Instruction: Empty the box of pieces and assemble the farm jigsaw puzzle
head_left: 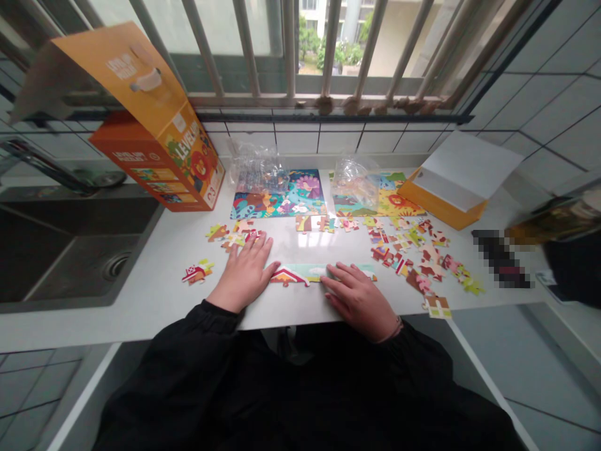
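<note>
My left hand [244, 272] lies flat on the white counter [150, 294], fingers stretched out, its fingertips at a few loose puzzle pieces [235, 237]. My right hand [359, 299] also lies flat and open, its fingers resting on the right part of a joined strip of puzzle pieces [303, 274] between the two hands. Several loose pieces [417, 254] are scattered to the right. Two finished puzzle pictures [282, 195] [392, 199] lie at the back, each partly under a clear plastic bag [256, 166].
An orange puzzle box [162, 147] stands open at back left beside a sink [70, 250]. Its tray with a white insert [457, 181] sits back right. A dark object [570, 247] stands at the right edge. A barred window rises behind.
</note>
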Demonstrator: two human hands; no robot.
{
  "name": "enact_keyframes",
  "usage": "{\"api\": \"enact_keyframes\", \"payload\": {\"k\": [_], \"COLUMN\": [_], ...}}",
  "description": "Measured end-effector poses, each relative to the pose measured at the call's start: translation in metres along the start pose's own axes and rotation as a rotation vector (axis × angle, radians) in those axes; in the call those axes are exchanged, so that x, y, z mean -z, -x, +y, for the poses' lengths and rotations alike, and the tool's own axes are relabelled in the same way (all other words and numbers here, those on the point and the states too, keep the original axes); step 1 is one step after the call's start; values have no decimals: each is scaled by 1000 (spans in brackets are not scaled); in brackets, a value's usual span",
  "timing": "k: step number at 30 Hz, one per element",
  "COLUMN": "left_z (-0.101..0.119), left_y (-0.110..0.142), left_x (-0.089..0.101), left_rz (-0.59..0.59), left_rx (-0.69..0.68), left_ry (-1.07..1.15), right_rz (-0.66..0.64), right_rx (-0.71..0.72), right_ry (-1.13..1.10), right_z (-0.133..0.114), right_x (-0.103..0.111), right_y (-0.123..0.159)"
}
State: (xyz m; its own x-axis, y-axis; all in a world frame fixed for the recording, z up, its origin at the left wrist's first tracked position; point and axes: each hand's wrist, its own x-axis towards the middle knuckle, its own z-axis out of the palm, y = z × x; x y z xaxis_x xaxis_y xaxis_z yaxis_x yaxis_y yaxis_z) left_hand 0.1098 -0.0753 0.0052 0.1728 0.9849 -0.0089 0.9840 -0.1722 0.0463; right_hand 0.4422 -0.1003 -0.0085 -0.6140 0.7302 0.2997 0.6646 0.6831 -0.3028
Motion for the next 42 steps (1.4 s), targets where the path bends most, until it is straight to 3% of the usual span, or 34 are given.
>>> {"api": "enact_keyframes", "payload": {"k": [5, 9, 12, 16, 19, 22, 26, 30, 36, 39, 42], "left_z": [-35, -50, -45, -17, 13, 42, 67, 76, 73, 69, 64], "left_y": [17, 22, 24, 30, 37, 43, 42, 35, 31, 29, 25], "left_x": [3, 6, 6, 4, 1, -2, -7, -9, -5, -5, -5], "left_rz": [-22, 17, 92, 180, 153, 117, 87, 41, 17, 15, 24], "left_rx": [59, 111, 99, -54, -195, -324, -403, -389, -363, -343, -326], "left_ry": [-19, 4, 5, 23, 61, 92, 147, 157, 158, 153, 156], "right_rz": [-55, -70, -63, 14, 140, 202, 122, 35, 48, 68, 172], "right_rx": [-6, -7, -13, 0, -70, -204, -349, -384, -360, -309, -279], "right_ry": [3, -21, -37, -8, 47, 144, 326, 358, 298, 323, 373], "right_z": [-4, 3, 6, 7, 13, 32, 62, 76, 84, 82, 74], "right_x": [0, -3, -5, 4, 24, 51, 81, 90, 84, 91, 104], "right_y": [-4, -13, -23, -22, 2, 45, 111, 157, 178, 175, 163]}}
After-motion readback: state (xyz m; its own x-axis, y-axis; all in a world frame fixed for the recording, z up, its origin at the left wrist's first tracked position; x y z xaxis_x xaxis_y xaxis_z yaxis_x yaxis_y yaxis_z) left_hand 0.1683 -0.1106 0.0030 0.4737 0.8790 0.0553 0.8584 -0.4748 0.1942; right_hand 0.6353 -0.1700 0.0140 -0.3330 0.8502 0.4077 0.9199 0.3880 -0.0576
